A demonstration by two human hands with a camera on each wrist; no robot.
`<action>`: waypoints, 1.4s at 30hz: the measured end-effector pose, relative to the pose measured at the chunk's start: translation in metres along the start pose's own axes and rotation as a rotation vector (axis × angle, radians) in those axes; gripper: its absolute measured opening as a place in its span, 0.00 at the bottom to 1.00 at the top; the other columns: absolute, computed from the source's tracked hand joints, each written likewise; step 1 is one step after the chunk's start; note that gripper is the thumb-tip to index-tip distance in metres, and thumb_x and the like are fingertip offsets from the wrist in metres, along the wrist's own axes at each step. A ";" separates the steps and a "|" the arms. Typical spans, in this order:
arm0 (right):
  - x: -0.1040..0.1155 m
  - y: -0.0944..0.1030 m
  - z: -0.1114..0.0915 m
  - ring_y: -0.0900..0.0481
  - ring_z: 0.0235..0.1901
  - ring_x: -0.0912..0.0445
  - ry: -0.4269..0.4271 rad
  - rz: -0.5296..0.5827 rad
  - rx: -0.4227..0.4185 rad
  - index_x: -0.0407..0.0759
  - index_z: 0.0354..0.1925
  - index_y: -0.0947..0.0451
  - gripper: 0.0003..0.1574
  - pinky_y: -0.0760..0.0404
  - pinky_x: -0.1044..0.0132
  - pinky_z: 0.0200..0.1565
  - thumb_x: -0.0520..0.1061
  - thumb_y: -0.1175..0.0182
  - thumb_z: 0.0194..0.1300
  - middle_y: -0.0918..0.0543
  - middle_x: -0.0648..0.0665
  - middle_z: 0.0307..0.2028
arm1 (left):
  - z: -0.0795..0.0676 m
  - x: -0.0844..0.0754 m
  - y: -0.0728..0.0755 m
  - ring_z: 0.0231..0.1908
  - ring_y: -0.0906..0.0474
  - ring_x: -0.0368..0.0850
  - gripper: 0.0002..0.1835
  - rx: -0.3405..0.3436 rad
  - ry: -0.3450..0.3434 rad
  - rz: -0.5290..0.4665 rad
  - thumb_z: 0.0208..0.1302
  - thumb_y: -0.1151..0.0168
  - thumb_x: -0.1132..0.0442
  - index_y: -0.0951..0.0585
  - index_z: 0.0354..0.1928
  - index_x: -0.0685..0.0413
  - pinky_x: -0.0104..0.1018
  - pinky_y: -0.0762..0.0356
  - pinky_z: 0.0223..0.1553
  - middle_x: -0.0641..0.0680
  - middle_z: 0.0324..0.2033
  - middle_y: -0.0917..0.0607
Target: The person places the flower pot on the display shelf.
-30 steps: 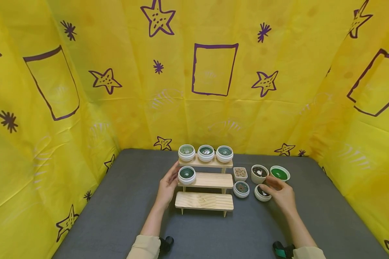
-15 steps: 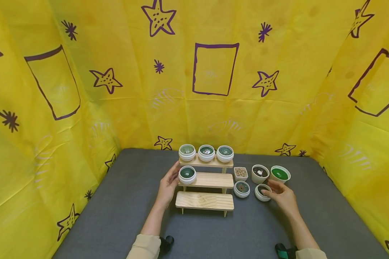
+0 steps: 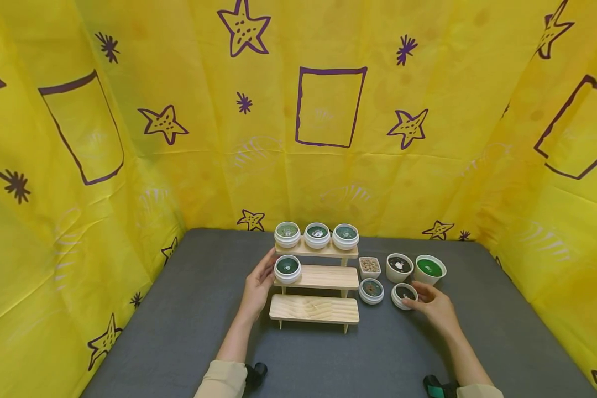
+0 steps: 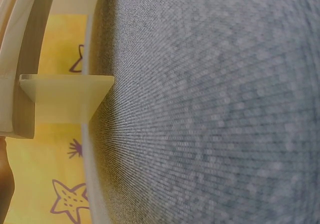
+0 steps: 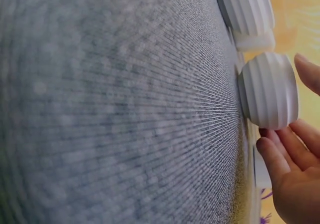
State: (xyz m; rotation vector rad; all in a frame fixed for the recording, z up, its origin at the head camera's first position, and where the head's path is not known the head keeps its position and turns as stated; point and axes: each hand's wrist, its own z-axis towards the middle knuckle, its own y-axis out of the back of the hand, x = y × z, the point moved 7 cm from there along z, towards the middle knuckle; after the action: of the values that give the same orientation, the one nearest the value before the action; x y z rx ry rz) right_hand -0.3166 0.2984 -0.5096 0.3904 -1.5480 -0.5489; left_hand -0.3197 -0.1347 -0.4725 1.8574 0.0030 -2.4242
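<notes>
In the head view, my right hand (image 3: pixel 436 309) curves around the right side of a small white ribbed pot (image 3: pixel 397 305) with a dark filling. The right wrist view has fingertips (image 5: pixel 267 145) right at the side of this ribbed pot (image 5: pixel 270 91), while the thumb stands slightly off it. My left hand (image 3: pixel 256 287) rests at the left end of a three-tier wooden stand (image 3: pixel 323 276), beside a white pot (image 3: pixel 287 277) with dark green filling on the middle tier. In the left wrist view, a sliver of finger shows below the stand's shelf (image 4: pixel 22 83).
Three white pots (image 3: pixel 317 242) line the top tier. Right of the stand are a square dish of pale bits (image 3: pixel 369 267), a low pot (image 3: pixel 371 297), a cup with dark filling (image 3: pixel 396 275) and a green-filled cup (image 3: pixel 430 268). A yellow patterned curtain (image 3: pixel 209 182) surrounds the grey table.
My right hand has shifted slightly right and toward me, from over the dark-filled pot to its right side, uncovering more of its top. The left hand stays put.
</notes>
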 end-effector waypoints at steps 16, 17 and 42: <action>-0.003 -0.003 -0.001 0.24 0.38 0.78 0.038 0.057 0.022 0.30 0.61 0.27 0.40 0.23 0.82 0.40 0.45 0.27 0.54 0.19 0.28 0.57 | -0.001 -0.002 0.000 0.66 0.29 0.52 0.33 -0.015 0.011 0.012 0.68 0.52 0.78 0.33 0.73 0.46 0.39 0.32 0.71 0.63 0.65 0.24; -0.004 -0.003 -0.001 0.24 0.38 0.77 0.040 0.059 0.021 0.30 0.61 0.27 0.40 0.23 0.82 0.40 0.45 0.26 0.54 0.19 0.28 0.56 | -0.001 -0.002 0.000 0.66 0.29 0.52 0.33 -0.016 0.012 0.013 0.68 0.52 0.78 0.33 0.73 0.46 0.39 0.32 0.70 0.63 0.65 0.24; -0.006 -0.002 0.001 0.25 0.37 0.78 0.070 0.008 0.003 0.35 0.60 0.25 0.39 0.22 0.80 0.39 0.48 0.25 0.53 0.17 0.30 0.54 | 0.000 -0.001 0.000 0.67 0.31 0.58 0.33 -0.013 0.013 0.011 0.68 0.52 0.78 0.34 0.73 0.48 0.51 0.35 0.72 0.65 0.65 0.25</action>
State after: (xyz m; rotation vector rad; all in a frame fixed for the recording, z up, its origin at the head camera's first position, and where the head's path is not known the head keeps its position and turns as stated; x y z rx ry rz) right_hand -0.3173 0.3001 -0.5154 0.4018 -1.4826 -0.5219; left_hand -0.3192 -0.1346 -0.4720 1.8625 0.0092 -2.3987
